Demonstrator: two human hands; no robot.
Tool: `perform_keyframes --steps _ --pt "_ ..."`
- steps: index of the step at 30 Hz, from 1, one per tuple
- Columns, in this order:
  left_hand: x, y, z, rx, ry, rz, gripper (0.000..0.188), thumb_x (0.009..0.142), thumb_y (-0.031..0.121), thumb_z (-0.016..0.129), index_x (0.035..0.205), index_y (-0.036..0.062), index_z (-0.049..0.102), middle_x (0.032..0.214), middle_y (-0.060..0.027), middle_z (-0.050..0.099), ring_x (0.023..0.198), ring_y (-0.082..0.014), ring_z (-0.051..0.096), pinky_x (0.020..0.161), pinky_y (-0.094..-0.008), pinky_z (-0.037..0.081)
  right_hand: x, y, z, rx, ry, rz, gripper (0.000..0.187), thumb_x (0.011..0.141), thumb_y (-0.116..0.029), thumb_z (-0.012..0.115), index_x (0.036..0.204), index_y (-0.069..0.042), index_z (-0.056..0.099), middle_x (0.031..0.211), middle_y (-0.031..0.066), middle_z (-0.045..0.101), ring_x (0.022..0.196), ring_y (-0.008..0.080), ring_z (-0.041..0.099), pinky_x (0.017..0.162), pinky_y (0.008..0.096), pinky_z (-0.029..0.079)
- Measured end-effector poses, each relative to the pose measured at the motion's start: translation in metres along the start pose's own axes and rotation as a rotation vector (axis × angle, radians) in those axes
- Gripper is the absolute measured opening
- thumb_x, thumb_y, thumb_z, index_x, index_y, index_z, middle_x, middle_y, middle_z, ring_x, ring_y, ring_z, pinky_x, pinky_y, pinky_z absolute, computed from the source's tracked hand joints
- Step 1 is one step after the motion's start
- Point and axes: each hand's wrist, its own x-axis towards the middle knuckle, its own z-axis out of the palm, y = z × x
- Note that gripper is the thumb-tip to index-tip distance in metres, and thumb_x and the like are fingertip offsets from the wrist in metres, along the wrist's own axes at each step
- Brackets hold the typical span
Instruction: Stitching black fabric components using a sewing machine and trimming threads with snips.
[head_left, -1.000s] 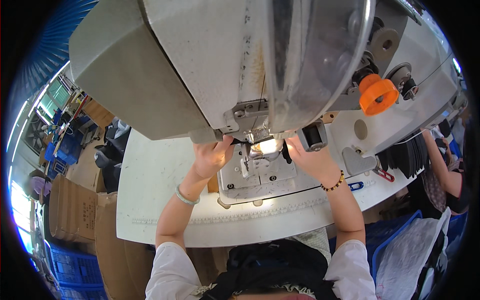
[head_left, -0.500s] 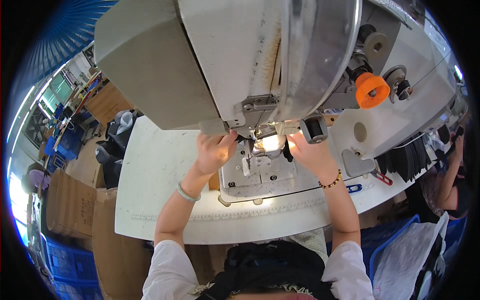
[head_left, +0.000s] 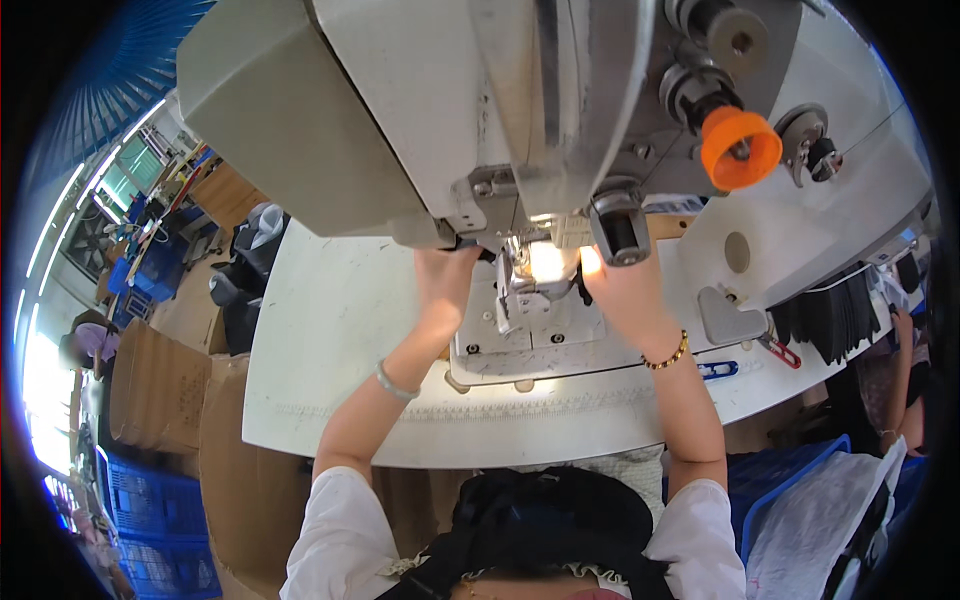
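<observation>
A sewing machine's large white and grey head (head_left: 400, 110) hangs over its pale table, with a lit presser foot (head_left: 548, 268) at its lower end. My left hand (head_left: 446, 285) is to the left of the foot, its fingers closed at a black fabric piece and partly hidden under the machine head. On the other side my right hand (head_left: 630, 295), also closed, has its fingertips at the dark edge of the black fabric piece (head_left: 584, 290). Most of that piece is hidden behind the foot and the head, so its shape cannot be told.
Blue thread snips (head_left: 718, 370) and red-handled snips (head_left: 783, 353) lie right of my right wrist. Black strips (head_left: 825, 315) hang at the table's right edge. Blue crates (head_left: 155, 500) and a cardboard box (head_left: 155, 390) stand left; a lined blue bin (head_left: 790, 490) stands right. A co-worker's arm (head_left: 900, 370) shows far right.
The whole view has shifted a little, with the table edge sitting higher. My left hand has turned and its fingers reach farther under the machine head. The right hand stays beside the foot, slightly blurred.
</observation>
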Motion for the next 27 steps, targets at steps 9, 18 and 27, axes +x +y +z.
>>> perform_keyframes --steps 9,18,27 --pt "0.060 -0.013 0.025 0.792 0.037 0.949 0.032 0.077 0.016 0.062 0.105 0.0003 0.059 0.105 -0.0142 0.062 0.097 -0.0267 0.057 0.085 -0.0333 0.044 0.011 0.035 0.011 -0.193 -0.002 0.093 0.044 0.070 -0.004 0.063 0.112 -0.001 0.051 0.105 0.0115 0.055 0.098 0.0309 0.049 0.084 0.0359 0.043" --pt "0.080 -0.016 0.054 0.989 -0.043 1.166 0.030 0.077 0.015 0.062 0.103 0.0024 0.060 0.104 -0.0134 0.062 0.096 -0.0246 0.058 0.081 -0.0334 0.045 0.003 0.048 0.017 0.026 0.162 0.162 0.057 0.069 0.005 0.060 0.123 -0.009 0.047 0.119 0.0122 0.053 0.097 0.0325 0.057 0.081 0.0413 0.048" --pt "0.090 -0.022 0.046 1.060 -0.042 1.243 0.028 0.076 0.015 0.062 0.101 0.0045 0.061 0.103 -0.0126 0.062 0.095 -0.0225 0.059 0.077 -0.0336 0.047 -0.005 0.054 0.007 -0.321 0.147 -0.301 0.035 0.066 0.000 0.060 0.098 -0.014 0.065 0.113 -0.0012 0.058 0.078 0.0188 0.055 0.068 0.0301 0.050"
